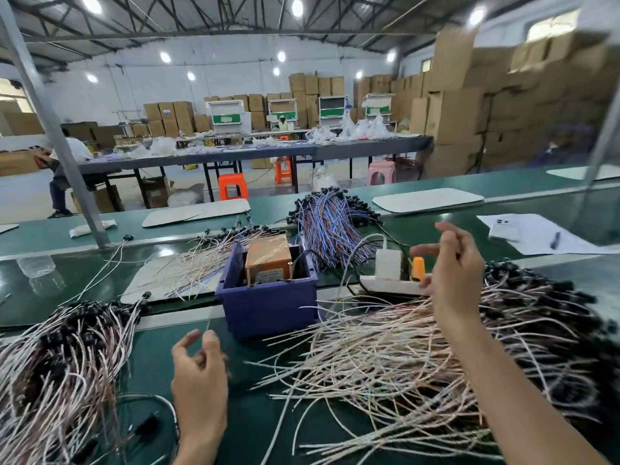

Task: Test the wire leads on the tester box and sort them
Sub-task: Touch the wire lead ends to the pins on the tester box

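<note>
The tester box (268, 260), orange-brown, sits inside a blue bin (268, 307) at the middle of the green bench. My left hand (199, 374) hovers just in front of the bin with curled fingers. A blurred dark end of a wire lead (216, 359) shows between them, and a thin strand rises from the fingertips. My right hand (453, 263) is raised over the right pile of pale leads (385, 370), its fingers loosely bent and thumb pointing left, with nothing visible in it. Another pile of leads with black ends (60, 364) lies at the left.
A white power strip (385, 285) with a white adapter and an orange plug lies right of the bin. Behind are a blue-and-red lead bundle (332, 226) and a spread of pale leads (198, 266). A phone (503, 231) and a pen lie on paper at the far right. A metal post (60, 146) stands back left.
</note>
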A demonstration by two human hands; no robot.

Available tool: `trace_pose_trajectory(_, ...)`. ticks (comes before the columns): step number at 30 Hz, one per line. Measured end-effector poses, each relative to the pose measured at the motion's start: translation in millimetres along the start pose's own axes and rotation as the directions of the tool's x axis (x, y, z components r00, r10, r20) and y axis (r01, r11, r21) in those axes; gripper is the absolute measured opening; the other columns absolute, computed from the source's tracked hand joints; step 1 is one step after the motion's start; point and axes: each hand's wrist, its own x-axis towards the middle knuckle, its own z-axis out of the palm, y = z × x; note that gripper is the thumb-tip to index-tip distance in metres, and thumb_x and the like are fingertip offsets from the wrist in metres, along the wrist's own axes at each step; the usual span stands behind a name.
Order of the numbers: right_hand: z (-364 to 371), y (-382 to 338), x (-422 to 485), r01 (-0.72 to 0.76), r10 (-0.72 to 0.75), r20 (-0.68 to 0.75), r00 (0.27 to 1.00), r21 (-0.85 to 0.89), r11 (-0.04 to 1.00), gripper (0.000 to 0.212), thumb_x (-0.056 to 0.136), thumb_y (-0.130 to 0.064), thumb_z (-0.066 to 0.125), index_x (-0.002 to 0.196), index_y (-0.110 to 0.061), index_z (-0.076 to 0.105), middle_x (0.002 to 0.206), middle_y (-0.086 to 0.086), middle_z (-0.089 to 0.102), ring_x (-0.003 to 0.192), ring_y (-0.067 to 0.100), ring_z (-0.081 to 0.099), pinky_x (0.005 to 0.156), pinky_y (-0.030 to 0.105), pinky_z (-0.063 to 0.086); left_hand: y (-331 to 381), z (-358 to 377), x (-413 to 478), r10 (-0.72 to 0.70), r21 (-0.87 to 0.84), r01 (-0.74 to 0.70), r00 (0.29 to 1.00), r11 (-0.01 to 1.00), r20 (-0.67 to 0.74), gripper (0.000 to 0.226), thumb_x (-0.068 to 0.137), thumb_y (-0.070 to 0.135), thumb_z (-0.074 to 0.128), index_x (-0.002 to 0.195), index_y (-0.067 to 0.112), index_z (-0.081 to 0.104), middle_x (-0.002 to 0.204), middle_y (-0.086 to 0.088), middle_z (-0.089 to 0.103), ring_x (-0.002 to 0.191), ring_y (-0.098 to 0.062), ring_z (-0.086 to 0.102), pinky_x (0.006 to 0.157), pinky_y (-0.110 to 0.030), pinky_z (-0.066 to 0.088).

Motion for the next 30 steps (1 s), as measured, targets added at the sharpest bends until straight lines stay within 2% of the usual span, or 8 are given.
trace_pose_trajectory(5,-47,-7,49,0.08,-0.148,-0.164,0.975,-0.365,0.928,0.039,0.102,-0.024,0.048,0.139,-0.017,0.053,0.112,0.005,0.074,0.094,0.017,0.069,0.077,0.028,0.052,-3,5,1,0.006,0.057,-0.005,1.0,0.998,-0.006,0.022,0.102,0.045,0.044,0.099,0.027,0.055,0.07,-0.001,0.069,0.056,-0.021,0.065,0.056,-0.033,0.043)
trace_pose_trajectory(9,-57,-11,47,0.194,-0.317,-0.047,0.947,-0.703,0.684,0.058,0.097,-0.02,0.055,0.151,-0.008,0.038,0.142,0.02,0.053,0.137,0.037,0.039,0.118,0.05,0.025,-2,10,0,-0.003,0.07,0.0,0.999,0.998,0.038,0.032,0.104,0.041,0.041,0.085,0.024,0.06,0.065,-0.001,0.067,0.057,-0.018,0.065,0.054,-0.031,0.042)
trace_pose_trajectory(12,-32,-11,5,0.388,-0.416,0.102,0.903,-0.608,0.693,0.059,0.099,-0.017,0.056,0.154,-0.012,0.034,0.141,0.011,0.054,0.132,0.027,0.042,0.111,0.037,0.039,4,12,-1,-0.036,0.088,0.03,0.997,0.996,0.069,0.041,0.106,0.038,0.037,0.08,0.019,0.063,0.067,0.0,0.068,0.064,-0.014,0.065,0.057,-0.029,0.041)
trace_pose_trajectory(15,8,-2,-59,0.412,-0.309,0.305,0.901,-0.375,0.831,0.059,0.101,-0.017,0.052,0.155,-0.026,0.028,0.124,-0.012,0.057,0.092,0.002,0.056,0.072,0.015,0.049,13,9,1,-0.028,0.095,0.017,0.993,0.995,0.116,0.044,0.106,0.038,0.034,0.081,0.023,0.067,0.072,0.005,0.07,0.066,0.003,0.062,0.061,-0.022,0.038)
trace_pose_trajectory(19,61,28,-130,0.488,-0.209,0.658,0.723,-0.273,0.829,0.053,0.101,-0.014,0.053,0.15,-0.025,0.038,0.1,-0.011,0.066,0.069,0.0,0.059,0.06,0.01,0.044,27,-19,20,0.087,0.231,-0.134,0.976,0.964,0.202,0.042,0.105,0.032,0.038,0.081,0.022,0.07,0.076,0.007,0.07,0.077,-0.01,0.064,0.071,-0.029,0.046)
trace_pose_trajectory(24,90,61,-171,0.452,0.026,0.8,0.599,-0.364,0.814,0.049,0.102,-0.025,0.05,0.15,-0.032,0.039,0.09,-0.011,0.07,0.07,0.007,0.062,0.063,0.025,0.046,23,-81,70,0.164,0.621,-0.299,0.95,0.725,0.265,0.042,0.107,0.033,0.037,0.072,0.018,0.055,0.064,0.003,0.056,0.055,-0.013,0.05,0.054,-0.028,0.038)
trace_pose_trajectory(26,92,70,-174,0.388,0.113,0.797,0.594,-0.406,0.827,0.045,0.103,-0.026,0.048,0.147,-0.033,0.041,0.088,-0.011,0.07,0.066,0.006,0.061,0.062,0.028,0.047,19,-100,91,0.149,0.761,-0.28,0.96,0.585,0.239,0.038,0.106,0.033,0.038,0.076,0.018,0.055,0.078,-0.002,0.064,0.074,-0.021,0.058,0.069,-0.032,0.047)
trace_pose_trajectory(30,91,76,-172,0.285,0.137,0.768,0.626,-0.389,0.876,0.038,0.103,-0.024,0.047,0.139,-0.035,0.048,0.083,-0.007,0.071,0.055,0.008,0.058,0.055,0.034,0.047,2,-113,124,-0.005,0.904,-0.291,0.951,0.313,0.308,0.04,0.106,0.035,0.032,0.133,0.016,0.055,0.141,-0.012,0.052,0.132,-0.032,0.043,0.11,-0.051,0.035)
